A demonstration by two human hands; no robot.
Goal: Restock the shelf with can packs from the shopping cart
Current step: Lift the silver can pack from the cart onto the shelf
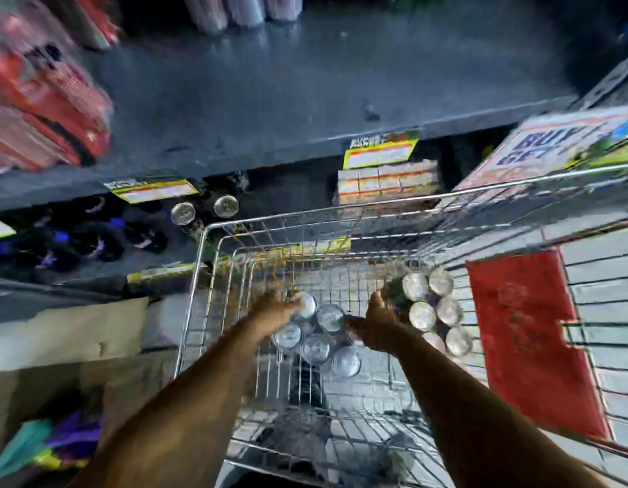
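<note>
Both my arms reach down into the wire shopping cart [200, 262]. A can pack [318, 334] with several silver tops sits in the cart's middle. My left hand [275, 308] is at the pack's left side and my right hand [377, 327] at its right side, fingers curled against the cans. A second can pack [434, 306] stands just right of my right hand. The dark shelf [288, 86] above the cart has a wide bare stretch. The picture is blurred, so how firmly either hand grips is unclear.
Red packs [48, 100] fill the shelf's left end. Below the shelf lip sit loose cans [203, 209] and a carton stack [386, 181]. A red panel [531, 339] hangs on the cart's right side. A promo sign [552, 142] is at right. Cardboard boxes [66, 332] stand at left.
</note>
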